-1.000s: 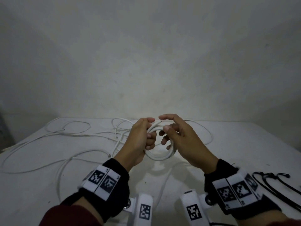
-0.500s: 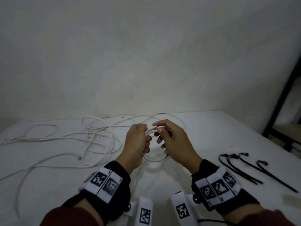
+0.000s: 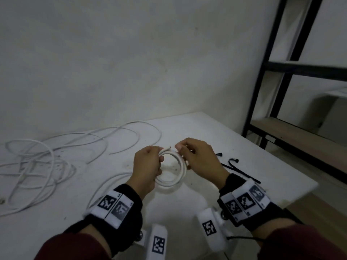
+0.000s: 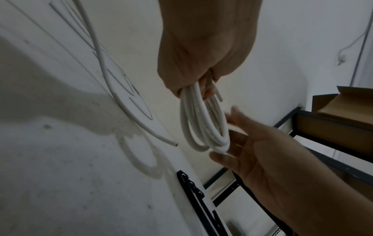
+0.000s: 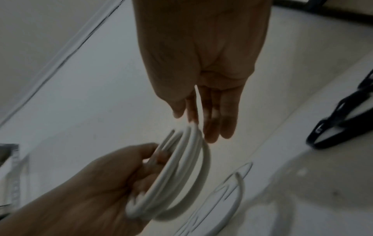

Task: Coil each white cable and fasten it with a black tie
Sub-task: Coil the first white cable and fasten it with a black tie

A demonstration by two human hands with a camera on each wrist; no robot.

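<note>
the white surface (image 3: 216, 132) fills the lower part of the head view, set against a pale wall (image 3: 131, 53), with a black metal shelf frame (image 3: 270, 72) standing off its right edge. loose white cables (image 3: 45, 166) sprawl in tangled loops over the left and far part of the surface, one cut end lying free near the middle. above the centre, lifted clear of the surface, is the coiled white cable (image 3: 175, 171), several turns stacked into a round ring. the left hand (image 3: 148, 166) grips the coil's left side, fingers curled round the bundled turns, with a short cable end poking out past the thumb. the right hand (image 3: 199, 160) is at the coil's right side; in the right wrist view its fingers are straight and held close together with the tips just at the rim, though blur makes it hard to say whether they press the cable or sit barely off it. black ties (image 3: 232, 163) lie together on the surface just right of the right hand, partly hidden behind that wrist, untouched. both wrists wear black bands with printed marker squares.
</note>
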